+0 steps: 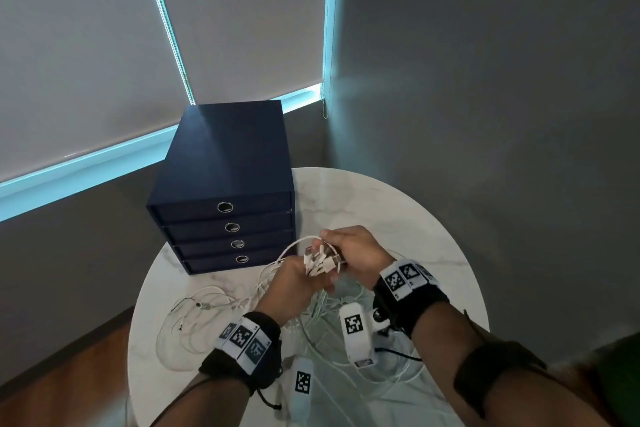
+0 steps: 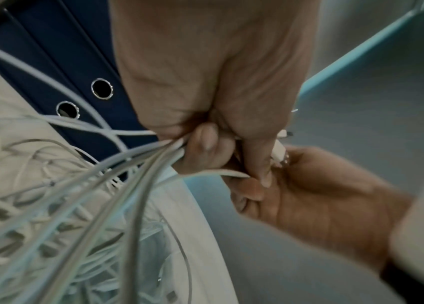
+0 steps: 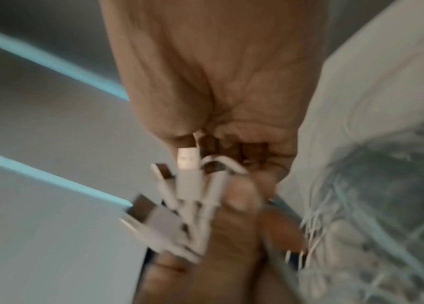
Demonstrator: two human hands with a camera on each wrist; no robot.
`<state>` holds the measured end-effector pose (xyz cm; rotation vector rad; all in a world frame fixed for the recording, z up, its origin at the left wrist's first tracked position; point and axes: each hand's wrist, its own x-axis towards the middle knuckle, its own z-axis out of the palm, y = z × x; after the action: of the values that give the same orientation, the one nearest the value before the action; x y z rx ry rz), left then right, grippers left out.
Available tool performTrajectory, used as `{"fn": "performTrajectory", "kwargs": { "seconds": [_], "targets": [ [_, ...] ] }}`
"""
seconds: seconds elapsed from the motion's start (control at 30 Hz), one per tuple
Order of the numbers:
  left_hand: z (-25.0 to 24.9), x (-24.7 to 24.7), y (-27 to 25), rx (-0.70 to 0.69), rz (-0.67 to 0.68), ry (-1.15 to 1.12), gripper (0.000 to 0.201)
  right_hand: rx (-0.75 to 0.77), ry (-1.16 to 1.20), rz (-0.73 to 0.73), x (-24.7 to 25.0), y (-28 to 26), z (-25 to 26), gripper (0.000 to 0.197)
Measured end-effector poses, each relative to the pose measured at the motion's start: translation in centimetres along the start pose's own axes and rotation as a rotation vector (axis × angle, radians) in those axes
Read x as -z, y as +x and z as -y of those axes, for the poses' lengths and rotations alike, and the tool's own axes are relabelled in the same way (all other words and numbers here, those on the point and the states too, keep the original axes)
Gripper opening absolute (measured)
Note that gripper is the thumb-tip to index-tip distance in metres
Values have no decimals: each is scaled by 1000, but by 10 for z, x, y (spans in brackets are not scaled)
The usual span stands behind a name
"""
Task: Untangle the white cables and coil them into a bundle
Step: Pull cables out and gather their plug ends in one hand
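Note:
Several white cables (image 1: 214,308) lie tangled on the round white marble table (image 1: 398,218). My left hand (image 1: 311,274) is raised above the pile and grips a bunch of cable strands (image 2: 138,164), whose plug ends (image 1: 320,262) fan out above its fist. My right hand (image 1: 329,246) meets it from the right, its curled fingers pinching at those plug ends (image 3: 187,185). In the right wrist view the picture is blurred and the left hand (image 3: 231,236) sits below the plugs. A loop of cable (image 1: 294,246) arcs between the two hands.
A dark blue drawer box (image 1: 225,166) with several ring-pull drawers stands at the table's back left, close behind my hands. Grey walls and drawn blinds surround the table. Wooden floor (image 1: 69,374) shows at lower left. Loose cable loops spread toward the table's front edge.

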<state>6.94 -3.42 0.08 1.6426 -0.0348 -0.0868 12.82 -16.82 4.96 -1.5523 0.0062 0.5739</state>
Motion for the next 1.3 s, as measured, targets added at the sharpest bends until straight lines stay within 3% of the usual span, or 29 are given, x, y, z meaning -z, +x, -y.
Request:
{"fn": "performTrajectory", "kwargs": {
  "seconds": [0.13, 0.23, 0.47, 0.57, 0.73, 0.87, 1.03, 1.1, 1.23, 1.3],
  "targets": [
    [13, 4, -12, 1, 41, 12, 12, -88, 383, -50, 5, 9, 17, 25],
    [25, 11, -24, 97, 26, 67, 9, 3, 506, -117, 17, 11, 40, 20],
    [20, 22, -29, 225, -121, 14, 9, 183, 465, -258, 50, 6, 62, 8],
    [15, 25, -25, 242, -182, 22, 16, 240, 369, -337, 65, 2, 59, 18],
    [15, 26, -20, 250, -192, 0, 27, 291, 281, -202, 76, -13, 62, 25],
    [7, 24, -16, 240, -225, -124, 27, 503, 402, -495, 89, -13, 62, 38],
    [-15, 32, -6, 128, -431, -377, 25, 469, 331, -843, 146, 1, 32, 43],
    [-22, 39, -4, 81, -476, -477, 28, 464, 242, -992, 179, -3, 14, 33],
    [-30, 46, -3, 42, -525, -648, 33, 299, 124, -1294, 245, -21, -22, 16],
    [-35, 42, -3, 33, -536, -693, 34, 17, -88, -1301, 249, -37, -33, 21]
  ]
}}
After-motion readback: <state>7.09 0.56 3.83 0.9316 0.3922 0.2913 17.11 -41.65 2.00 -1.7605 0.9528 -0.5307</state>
